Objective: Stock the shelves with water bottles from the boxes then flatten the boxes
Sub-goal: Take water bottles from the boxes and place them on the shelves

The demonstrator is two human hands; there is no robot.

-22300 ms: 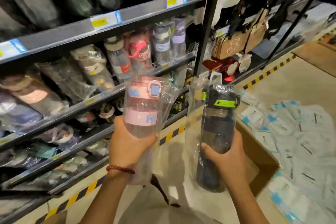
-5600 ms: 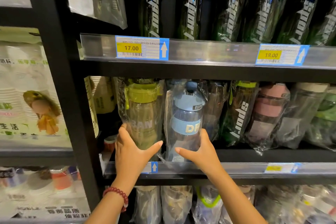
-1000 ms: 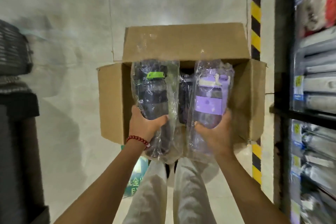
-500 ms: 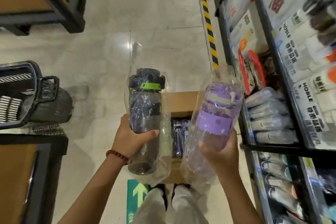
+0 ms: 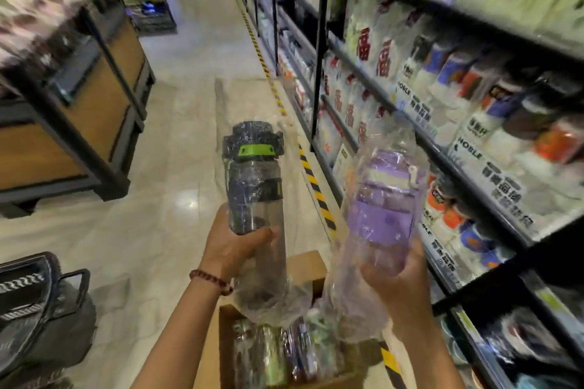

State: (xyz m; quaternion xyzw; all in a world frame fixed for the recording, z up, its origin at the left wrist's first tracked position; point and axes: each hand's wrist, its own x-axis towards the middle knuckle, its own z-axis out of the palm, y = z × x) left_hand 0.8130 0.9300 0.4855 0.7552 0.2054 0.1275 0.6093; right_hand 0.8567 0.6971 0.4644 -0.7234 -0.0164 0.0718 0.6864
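Far left, low in the shot, a dark basket [image 5: 41,303] sits on the pale tiled floor [image 5: 177,142], and above it a wood-panelled display stand [image 5: 79,98] with a black frame carries blurred goods on top. Moving in, the left hand [image 5: 235,246] comes up with a beaded bracelet [image 5: 210,279] at the wrist — fingers and thumb wrapped round the lower body of a dark bottle [image 5: 254,186], lid up, a green clasp on its cap, the whole thing sheathed in a clear plastic bag whose loose end hangs below the hand. Under both hands, an open cardboard box [image 5: 303,265] on the floor, and inside it more wrapped bottles [image 5: 284,354] packed together, colours hard to make out through the plastic. Just right of the dark one, apart from it, is the purple bottle [image 5: 382,205], tilted slightly, also bagged in crinkled clear plastic. The right hand [image 5: 401,284] grips it from below, fingers curled round its base. A yellow-and-black striped line [image 5: 311,177] runs along the floor beside the box and away up the aisle. Far right — tall black shelves [image 5: 452,164] loaded with packaged goods, white packs with red characters and stacks of printed cups, much of it blurred. Both bottles are held in the air between the box and the shelving, touching neither.
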